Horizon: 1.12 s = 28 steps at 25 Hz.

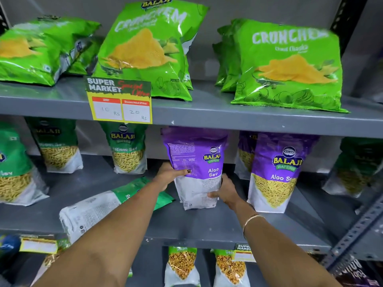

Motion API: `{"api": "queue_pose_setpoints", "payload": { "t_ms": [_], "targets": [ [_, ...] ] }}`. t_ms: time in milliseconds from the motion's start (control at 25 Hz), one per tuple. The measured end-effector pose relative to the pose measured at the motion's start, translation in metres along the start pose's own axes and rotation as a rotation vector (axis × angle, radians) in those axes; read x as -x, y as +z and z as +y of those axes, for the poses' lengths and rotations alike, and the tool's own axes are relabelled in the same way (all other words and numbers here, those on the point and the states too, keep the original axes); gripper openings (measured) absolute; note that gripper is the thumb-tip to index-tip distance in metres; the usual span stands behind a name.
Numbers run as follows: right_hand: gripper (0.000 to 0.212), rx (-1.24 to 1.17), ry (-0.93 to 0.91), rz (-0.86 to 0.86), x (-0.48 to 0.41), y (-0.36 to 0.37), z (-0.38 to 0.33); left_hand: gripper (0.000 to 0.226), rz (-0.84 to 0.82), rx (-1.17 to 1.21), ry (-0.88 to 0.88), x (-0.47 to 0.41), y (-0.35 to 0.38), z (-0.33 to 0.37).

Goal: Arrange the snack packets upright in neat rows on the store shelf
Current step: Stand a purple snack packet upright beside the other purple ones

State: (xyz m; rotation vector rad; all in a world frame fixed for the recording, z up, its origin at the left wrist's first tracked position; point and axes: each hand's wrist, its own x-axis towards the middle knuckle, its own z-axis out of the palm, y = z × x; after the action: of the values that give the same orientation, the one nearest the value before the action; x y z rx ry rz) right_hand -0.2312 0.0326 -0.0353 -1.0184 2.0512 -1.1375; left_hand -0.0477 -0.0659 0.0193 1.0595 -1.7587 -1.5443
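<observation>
Forearms reach in from the bottom edge toward the middle shelf (207, 224). Your left hand (170, 176) has its grip closed on the left edge of the purple Aloo Sev packet (196, 168), thumb lying across the printed face. Your right hand (227, 192) has its grip closed on the packet's lower right corner, fingers wrapped behind it. The packet stands upright with its base on the shelf, near the front edge, its seam side turned toward you.

Just left of it, a green-topped packet (97, 210) lies flat on the same shelf and is not yet stood up. To the right, a second Aloo Sev packet (275, 172) stands face forward, with another purple one behind it. Farther back on the left, Ratlami Sev packets (128, 148) stand in a loose row.

Expect the held packet to be light, with soft, slick film walls and loose, brittle contents that settle low. Squeezing the middle would likely crush the sev. Hold it at the side seams and lower corners, as now, and let the filled base carry the weight.

On the upper shelf beyond, green Crunchem bags (290, 65) lean against the back panel.
</observation>
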Motion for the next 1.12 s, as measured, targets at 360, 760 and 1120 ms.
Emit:
{"api": "queue_pose_setpoints", "payload": {
  "t_ms": [360, 760, 1120],
  "targets": [
    [0.063, -0.067, 0.172, -0.008, 0.008, -0.003, -0.002, 0.034, -0.199, -0.169, -0.293, 0.011, -0.015, -0.003],
    [0.074, -0.134, 0.115, -0.493, 0.014, 0.008, -0.018, 0.088, -0.135, -0.079, -0.185, 0.007, -0.006, -0.016],
    [0.083, -0.197, -0.118, -0.324, 0.018, 0.005, -0.021, 0.102, -0.034, -0.325, -0.19, 0.009, 0.001, -0.014]
  ]
}}
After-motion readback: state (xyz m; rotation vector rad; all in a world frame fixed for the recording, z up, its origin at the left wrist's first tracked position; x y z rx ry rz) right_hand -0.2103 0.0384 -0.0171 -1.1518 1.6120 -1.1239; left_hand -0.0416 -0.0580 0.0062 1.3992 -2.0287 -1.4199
